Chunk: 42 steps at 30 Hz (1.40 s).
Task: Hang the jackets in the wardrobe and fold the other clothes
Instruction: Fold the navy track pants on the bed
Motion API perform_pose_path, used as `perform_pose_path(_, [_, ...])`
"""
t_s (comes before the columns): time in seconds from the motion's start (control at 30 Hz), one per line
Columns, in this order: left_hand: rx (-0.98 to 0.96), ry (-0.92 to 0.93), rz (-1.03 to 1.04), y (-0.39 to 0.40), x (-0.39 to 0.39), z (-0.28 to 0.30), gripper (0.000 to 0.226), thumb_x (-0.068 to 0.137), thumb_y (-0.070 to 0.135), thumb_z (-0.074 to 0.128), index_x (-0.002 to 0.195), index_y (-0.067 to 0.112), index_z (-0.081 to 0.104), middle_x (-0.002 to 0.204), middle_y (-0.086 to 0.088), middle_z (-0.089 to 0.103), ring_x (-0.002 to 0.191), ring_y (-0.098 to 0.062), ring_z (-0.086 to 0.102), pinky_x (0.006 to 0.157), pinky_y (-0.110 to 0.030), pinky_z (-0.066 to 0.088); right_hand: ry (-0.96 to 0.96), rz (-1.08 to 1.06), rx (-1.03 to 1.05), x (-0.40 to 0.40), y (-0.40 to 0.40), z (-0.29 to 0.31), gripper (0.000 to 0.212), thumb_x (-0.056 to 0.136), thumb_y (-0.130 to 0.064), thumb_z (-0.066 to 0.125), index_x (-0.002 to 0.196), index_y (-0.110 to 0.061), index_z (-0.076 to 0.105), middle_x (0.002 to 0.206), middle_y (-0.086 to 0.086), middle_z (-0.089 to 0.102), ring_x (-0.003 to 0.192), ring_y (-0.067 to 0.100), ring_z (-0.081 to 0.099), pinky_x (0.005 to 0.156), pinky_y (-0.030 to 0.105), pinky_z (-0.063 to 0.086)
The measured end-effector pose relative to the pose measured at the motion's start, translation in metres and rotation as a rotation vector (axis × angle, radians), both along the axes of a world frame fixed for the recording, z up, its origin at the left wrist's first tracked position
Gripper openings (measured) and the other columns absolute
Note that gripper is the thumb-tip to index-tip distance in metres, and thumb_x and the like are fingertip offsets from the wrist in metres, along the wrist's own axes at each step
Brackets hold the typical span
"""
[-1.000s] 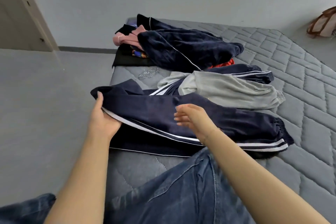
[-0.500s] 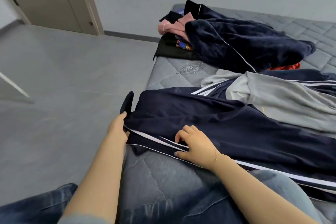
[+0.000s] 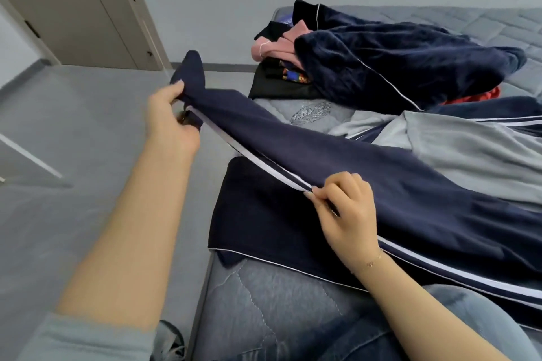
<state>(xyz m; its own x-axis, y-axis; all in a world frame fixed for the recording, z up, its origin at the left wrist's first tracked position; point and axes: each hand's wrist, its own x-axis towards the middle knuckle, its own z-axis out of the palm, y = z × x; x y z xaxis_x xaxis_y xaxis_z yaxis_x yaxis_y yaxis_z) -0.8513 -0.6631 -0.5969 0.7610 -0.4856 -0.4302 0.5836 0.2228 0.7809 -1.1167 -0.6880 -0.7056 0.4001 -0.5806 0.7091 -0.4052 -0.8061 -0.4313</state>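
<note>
Head view showed both hands clamped on navy white-striped track trousers (image 3: pixel 381 184) across the grey quilted bed (image 3: pixel 278 296), left hand (image 3: pixel 171 123) at the waistband, right hand (image 3: pixel 346 208) pinching the stripe, apparently aligning seams for folding.

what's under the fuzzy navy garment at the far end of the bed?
Under the fuzzy navy garment a pink garment, a black garment with a colourful print and a bit of red fabric stick out. How far they run beneath it, or what else lies there, is covered.
</note>
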Motion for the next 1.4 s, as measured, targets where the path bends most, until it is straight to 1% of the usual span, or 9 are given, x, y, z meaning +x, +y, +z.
perform_pose_path(0.2, [-0.105,0.627,0.159,0.068,-0.003,-0.129,0.015,0.101,0.012,0.044,0.094,0.013,0.057,0.122,0.001,0.062,0.121,-0.013,0.056,0.082,-0.028,0.045,0.603,0.236,0.381,0.001,0.002,-0.018,0.021,0.089,-0.028,0.066,0.076,-0.023,0.05,0.078,-0.013,0.048,0.081,0.019,0.055,0.069,0.028,0.032])
perform_pose_path(0.4, [-0.041,0.696,0.088,0.078,-0.008,-0.165,0.022,0.099,0.016,0.05,0.077,0.014,0.049,0.075,-0.002,0.061,0.071,-0.016,0.063,0.062,-0.03,0.05,0.947,0.254,0.422,-0.001,0.014,-0.036,0.029,0.086,-0.039,0.062,0.108,-0.025,0.049,0.109,-0.007,0.047,0.102,0.016,0.046,0.081,0.029,0.033])
perform_pose_path(0.5, [0.077,0.431,0.077,0.06,0.002,-0.134,0.024,0.096,0.006,0.046,0.073,0.011,0.051,0.056,-0.003,0.065,0.052,-0.015,0.063,0.049,-0.024,0.052,0.906,0.229,0.436,0.003,0.014,-0.035,0.021,0.087,-0.025,0.056,0.107,-0.023,0.05,0.108,-0.006,0.051,0.101,0.018,0.05,0.079,0.029,0.036])
perform_pose_path(0.63, [0.1,0.092,0.108,0.024,0.019,-0.081,0.018,0.091,0.006,0.058,0.075,0.01,0.053,0.084,-0.005,0.058,0.065,-0.015,0.058,0.049,-0.024,0.051,0.815,0.251,0.572,0.001,0.011,-0.03,0.014,0.078,-0.014,0.051,0.085,-0.026,0.055,0.09,-0.012,0.052,0.082,0.013,0.052,0.067,0.025,0.035])
perform_pose_path(0.77, [0.081,-0.019,-0.352,-0.001,0.011,-0.055,0.06,0.09,0.025,0.065,0.142,0.005,0.042,0.151,-0.013,0.036,0.142,-0.029,0.029,0.111,-0.042,0.038,0.63,0.183,0.537,-0.003,0.004,-0.021,0.017,0.074,-0.011,0.053,0.077,-0.028,0.052,0.081,-0.012,0.05,0.077,0.008,0.047,0.064,0.021,0.032])
perform_pose_path(0.9, [0.518,-0.192,-0.306,0.025,0.006,-0.113,0.022,0.09,0.013,0.061,0.112,0.017,0.059,0.113,0.0,0.054,0.112,-0.018,0.045,0.083,-0.029,0.038,0.548,0.11,0.509,-0.004,0.0,-0.021,0.023,0.073,-0.009,0.054,0.089,-0.024,0.058,0.086,-0.011,0.053,0.084,0.011,0.05,0.07,0.026,0.041])
perform_pose_path(1.0, [0.734,-0.032,-0.202,0.058,-0.008,-0.159,0.009,0.091,0.013,0.063,0.097,0.012,0.056,0.083,-0.003,0.054,0.071,-0.019,0.05,0.053,-0.027,0.033,0.712,0.184,0.454,0.0,0.004,-0.029,0.033,0.076,-0.02,0.057,0.109,-0.027,0.058,0.097,-0.011,0.052,0.095,0.014,0.05,0.083,0.028,0.039])
perform_pose_path(1.13, [0.737,0.337,-0.34,0.08,-0.026,-0.184,0.027,0.083,0.031,0.074,0.079,0.008,0.061,0.06,-0.005,0.062,0.063,-0.021,0.059,0.057,-0.033,0.049,0.93,0.261,0.414,0.001,0.007,-0.036,0.036,0.082,-0.031,0.058,0.118,-0.032,0.056,0.111,-0.012,0.052,0.102,0.011,0.047,0.087,0.027,0.035])
perform_pose_path(1.4, [0.391,0.777,-0.236,0.092,-0.013,-0.191,0.07,0.081,0.005,0.073,0.141,0.001,0.038,0.119,-0.021,0.062,0.102,-0.038,0.064,0.075,-0.047,0.052,0.427,0.12,0.446,0.009,-0.043,-0.013,0.026,0.083,-0.009,0.061,0.107,-0.016,0.07,0.108,0.0,0.064,0.104,0.024,0.056,0.095,0.038,0.042])
